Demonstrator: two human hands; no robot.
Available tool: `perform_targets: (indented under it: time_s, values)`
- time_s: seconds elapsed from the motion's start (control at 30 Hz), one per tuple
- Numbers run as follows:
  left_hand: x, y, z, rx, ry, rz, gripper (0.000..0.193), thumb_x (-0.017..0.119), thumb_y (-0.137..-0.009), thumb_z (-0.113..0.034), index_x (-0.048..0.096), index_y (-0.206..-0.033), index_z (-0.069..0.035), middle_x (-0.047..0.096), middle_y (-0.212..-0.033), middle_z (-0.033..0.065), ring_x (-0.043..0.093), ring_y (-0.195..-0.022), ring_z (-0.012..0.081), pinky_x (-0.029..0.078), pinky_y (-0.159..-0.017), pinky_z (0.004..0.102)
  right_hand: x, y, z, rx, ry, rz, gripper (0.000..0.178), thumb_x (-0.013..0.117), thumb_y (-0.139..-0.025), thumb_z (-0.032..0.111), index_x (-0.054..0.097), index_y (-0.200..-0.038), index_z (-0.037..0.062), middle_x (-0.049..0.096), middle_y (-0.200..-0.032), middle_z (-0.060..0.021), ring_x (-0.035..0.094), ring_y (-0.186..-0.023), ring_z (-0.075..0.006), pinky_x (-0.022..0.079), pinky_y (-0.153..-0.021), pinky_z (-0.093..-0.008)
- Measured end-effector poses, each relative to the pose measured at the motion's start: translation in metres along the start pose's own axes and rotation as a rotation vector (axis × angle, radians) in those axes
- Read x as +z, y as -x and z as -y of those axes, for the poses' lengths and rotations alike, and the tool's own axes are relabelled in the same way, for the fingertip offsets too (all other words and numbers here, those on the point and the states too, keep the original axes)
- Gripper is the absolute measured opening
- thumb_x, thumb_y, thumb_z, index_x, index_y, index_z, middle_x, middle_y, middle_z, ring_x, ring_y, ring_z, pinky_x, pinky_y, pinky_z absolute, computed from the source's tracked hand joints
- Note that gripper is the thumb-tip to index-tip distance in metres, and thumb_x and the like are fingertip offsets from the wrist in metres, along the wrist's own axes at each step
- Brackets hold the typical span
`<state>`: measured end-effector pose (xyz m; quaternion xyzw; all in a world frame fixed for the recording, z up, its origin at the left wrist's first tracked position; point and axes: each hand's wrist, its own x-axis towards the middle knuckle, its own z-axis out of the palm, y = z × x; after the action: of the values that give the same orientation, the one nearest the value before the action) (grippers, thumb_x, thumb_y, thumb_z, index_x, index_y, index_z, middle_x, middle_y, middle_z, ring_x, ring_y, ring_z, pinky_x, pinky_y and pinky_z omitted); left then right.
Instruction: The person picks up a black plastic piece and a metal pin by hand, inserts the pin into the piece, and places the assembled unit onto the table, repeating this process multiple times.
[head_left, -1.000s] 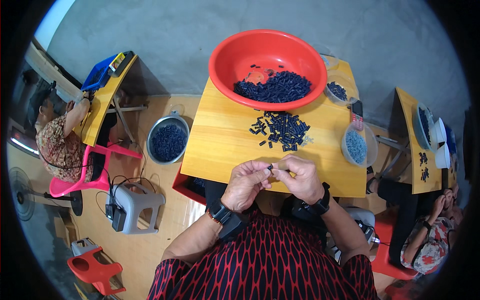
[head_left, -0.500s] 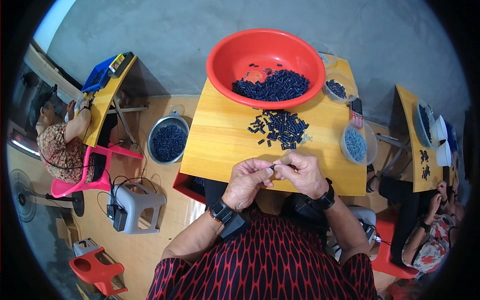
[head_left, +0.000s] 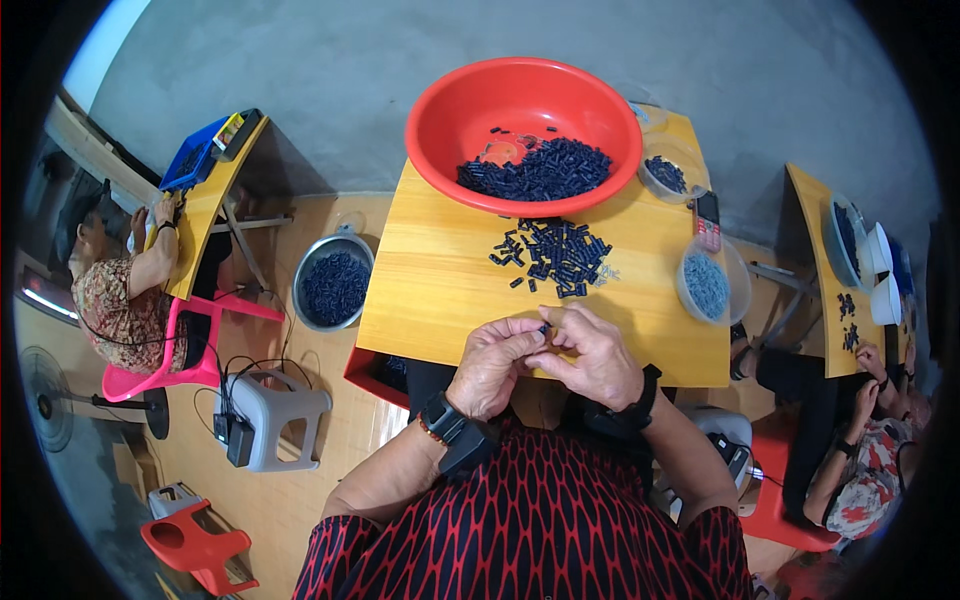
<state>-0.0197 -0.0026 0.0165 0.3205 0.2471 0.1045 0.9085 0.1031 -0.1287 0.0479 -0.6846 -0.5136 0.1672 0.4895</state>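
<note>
Both my hands meet at the near edge of the yellow table [head_left: 430, 290]. A small dark cylindrical piece [head_left: 544, 329] is pinched in the fingertips of my left hand [head_left: 497, 362]. Against it, the fingers of my right hand [head_left: 595, 358] are bent and drawn together; whether they grip something small is hidden. Just beyond my hands lies a loose pile of dark cylindrical pieces [head_left: 560, 252], with a few thin pale blue bits [head_left: 608, 272] at its right side. Behind the pile, a big red basin [head_left: 430, 130] holds many more of the dark pieces.
On the table's right are a clear tub of light-blue bits [head_left: 706, 287], a phone [head_left: 707, 220] and a bowl of dark pieces [head_left: 664, 176]. A metal bowl [head_left: 333, 290] and grey stool [head_left: 285, 420] stand left. Co-workers sit at tables [head_left: 220, 215] on both sides.
My right hand's fingers have shifted from a fingertip pinch to a more curled pose beside the left. The dark piece now shows more plainly at the left fingertips. The view has shifted slightly.
</note>
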Motion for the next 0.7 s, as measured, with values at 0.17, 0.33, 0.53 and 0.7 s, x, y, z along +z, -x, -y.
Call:
perform_targets:
  time_s: [0.17,0.33,0.53,0.7]
  values:
    - [0.005,0.005,0.0,-0.005,-0.016,0.016,0.012,0.058,-0.095,-0.004,0.066,-0.102,0.001,0.068,-0.092,0.0076,0.065,-0.081,0.0168,0.055,-0.075,0.0322,0.004,-0.001,-0.007,-0.126,0.193,-0.016,0.03,0.069,-0.08,0.004,0.062,-0.107,-0.0041,0.06,-0.089,-0.0189,0.063,-0.08,-0.0376,0.051,-0.068,-0.0421]
    - [-0.008,0.011,0.007,0.021,-0.143,0.058,0.008,0.06,-0.094,-0.003,0.067,-0.097,0.0,0.068,-0.087,0.0076,0.064,-0.079,0.0146,0.055,-0.073,0.0302,0.006,0.009,-0.001,-0.092,0.152,0.013,0.03,0.069,-0.08,0.005,0.061,-0.108,-0.005,0.06,-0.089,-0.02,0.063,-0.081,-0.0388,0.052,-0.069,-0.0427]
    - [-0.011,0.015,0.01,0.142,-0.296,0.052,0.005,0.063,-0.093,-0.003,0.067,-0.089,-0.001,0.068,-0.082,0.0056,0.063,-0.07,0.0122,0.055,-0.068,0.0265,0.006,0.011,-0.005,-0.046,0.161,0.078,0.036,0.072,-0.081,0.014,0.06,-0.109,-0.0055,0.061,-0.091,-0.0215,0.063,-0.08,-0.0407,0.051,-0.068,-0.0446]
    - [-0.008,0.02,0.0,0.166,-0.332,-0.001,0.004,0.065,-0.09,-0.001,0.068,-0.087,0.0,0.069,-0.081,0.0055,0.064,-0.071,0.0112,0.055,-0.068,0.0254,0.014,0.009,-0.004,-0.086,0.223,0.123,0.026,0.071,-0.083,0.018,0.056,-0.089,-0.0016,0.059,-0.083,-0.0191,0.062,-0.073,-0.0397,0.05,-0.062,-0.0464]
